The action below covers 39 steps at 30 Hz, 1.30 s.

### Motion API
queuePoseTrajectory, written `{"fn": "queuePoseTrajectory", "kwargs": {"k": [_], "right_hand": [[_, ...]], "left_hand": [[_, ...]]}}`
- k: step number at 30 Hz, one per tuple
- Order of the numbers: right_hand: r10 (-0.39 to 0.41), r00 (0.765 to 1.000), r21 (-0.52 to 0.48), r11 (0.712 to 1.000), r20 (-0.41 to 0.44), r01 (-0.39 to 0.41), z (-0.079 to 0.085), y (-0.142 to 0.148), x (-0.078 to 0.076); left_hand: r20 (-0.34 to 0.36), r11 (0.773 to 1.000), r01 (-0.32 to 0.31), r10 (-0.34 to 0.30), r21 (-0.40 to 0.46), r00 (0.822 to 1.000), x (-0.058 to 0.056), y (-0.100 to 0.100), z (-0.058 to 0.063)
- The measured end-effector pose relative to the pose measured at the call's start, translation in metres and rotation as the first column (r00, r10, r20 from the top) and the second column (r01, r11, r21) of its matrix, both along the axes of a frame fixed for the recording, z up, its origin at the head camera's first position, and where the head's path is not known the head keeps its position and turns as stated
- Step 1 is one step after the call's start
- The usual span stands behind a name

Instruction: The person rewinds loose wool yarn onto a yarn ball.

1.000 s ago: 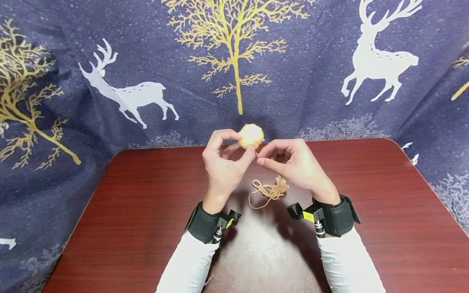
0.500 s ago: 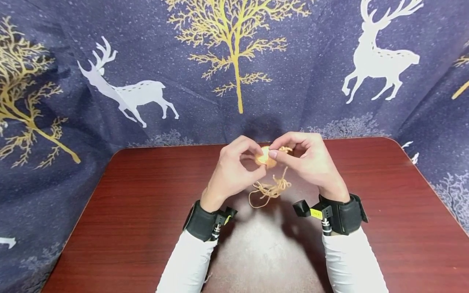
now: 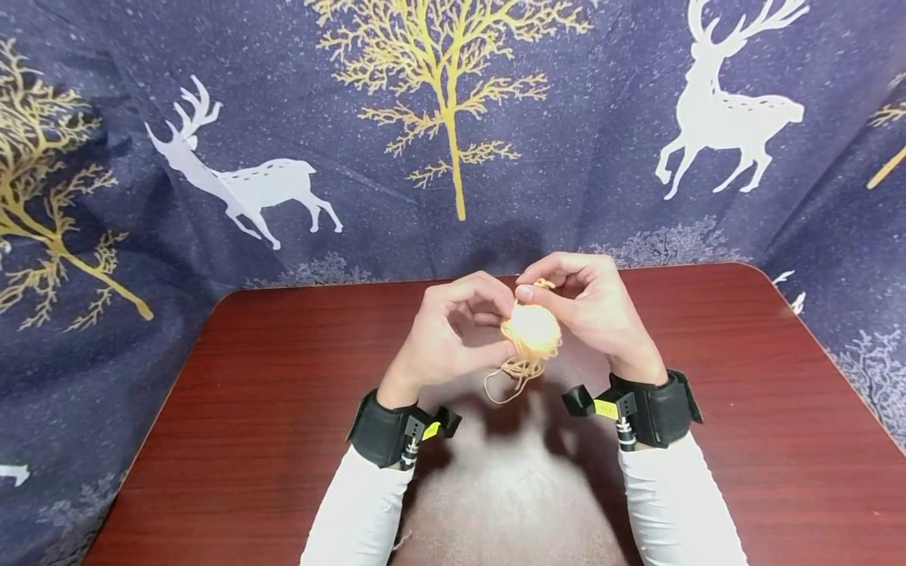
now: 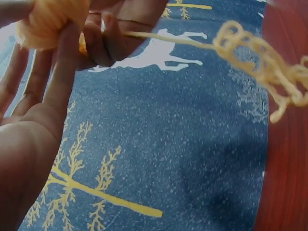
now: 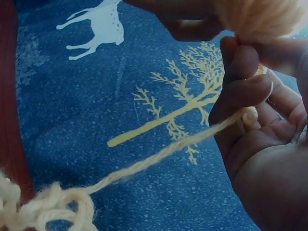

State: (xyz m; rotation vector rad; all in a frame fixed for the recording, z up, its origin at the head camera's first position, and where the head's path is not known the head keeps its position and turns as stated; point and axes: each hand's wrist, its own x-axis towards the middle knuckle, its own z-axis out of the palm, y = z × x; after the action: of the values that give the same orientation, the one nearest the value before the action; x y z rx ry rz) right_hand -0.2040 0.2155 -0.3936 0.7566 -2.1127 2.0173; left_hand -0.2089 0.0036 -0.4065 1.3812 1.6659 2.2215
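Note:
A ball of pale yellow yarn (image 3: 535, 330) is held between the thumb and fingers of my left hand (image 3: 446, 334), brightly lit over the middle of the table. My right hand (image 3: 598, 310) pinches a strand of yarn just above and right of the ball, thumb against fingertips. A short bit of yarn (image 3: 543, 284) shows at those fingers. In the right wrist view the strand (image 5: 144, 163) runs from the right hand to a loose looped tangle of yarn (image 5: 57, 209). The left wrist view shows the same tangle (image 4: 260, 62) to the right of the ball (image 4: 53, 21).
The reddish-brown table (image 3: 283, 409) has a pale worn patch (image 3: 510, 503) at its near middle. Right behind its far edge hangs a dark blue cloth (image 3: 396, 157) printed with white deer and yellow trees. Each wrist wears a black strap (image 3: 654, 409) with a small camera.
The yarn ball has moved right and nearer to the person, now overlapping the loose tangle in the head view. Both hands shifted right, and the right hand has come up beside the ball's top.

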Motion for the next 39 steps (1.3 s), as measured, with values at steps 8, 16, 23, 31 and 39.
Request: {"fn": "queuePoseTrajectory", "kwargs": {"k": [8, 16, 23, 31, 39], "right_hand": [[0.060, 0.998, -0.021, 0.998, 0.011, -0.060, -0.006, -0.006, -0.005], [-0.037, 0.999, 0.161, 0.986, 0.010, 0.035, -0.004, -0.010, -0.003], [-0.071, 0.997, 0.262, 0.962, -0.017, 0.074, -0.001, -0.011, 0.001], [-0.056, 0.998, 0.285, 0.956, -0.037, 0.065, 0.001, -0.008, 0.003], [-0.055, 0.998, 0.160, 0.985, -0.035, 0.060, 0.003, -0.006, 0.001]], "left_hand": [[0.085, 0.961, -0.120, 0.102, 0.250, 0.991, -0.002, 0.000, 0.002], [0.177, 0.885, -0.426, 0.396, 0.189, 0.901, -0.006, -0.002, 0.001], [0.009, 0.780, -0.625, 0.626, -0.028, 0.780, -0.011, -0.004, -0.006], [-0.286, 0.681, -0.674, 0.610, -0.288, 0.739, -0.014, -0.007, -0.010], [-0.236, 0.776, -0.413, 0.340, -0.477, 0.910, -0.011, -0.006, -0.011]]}}
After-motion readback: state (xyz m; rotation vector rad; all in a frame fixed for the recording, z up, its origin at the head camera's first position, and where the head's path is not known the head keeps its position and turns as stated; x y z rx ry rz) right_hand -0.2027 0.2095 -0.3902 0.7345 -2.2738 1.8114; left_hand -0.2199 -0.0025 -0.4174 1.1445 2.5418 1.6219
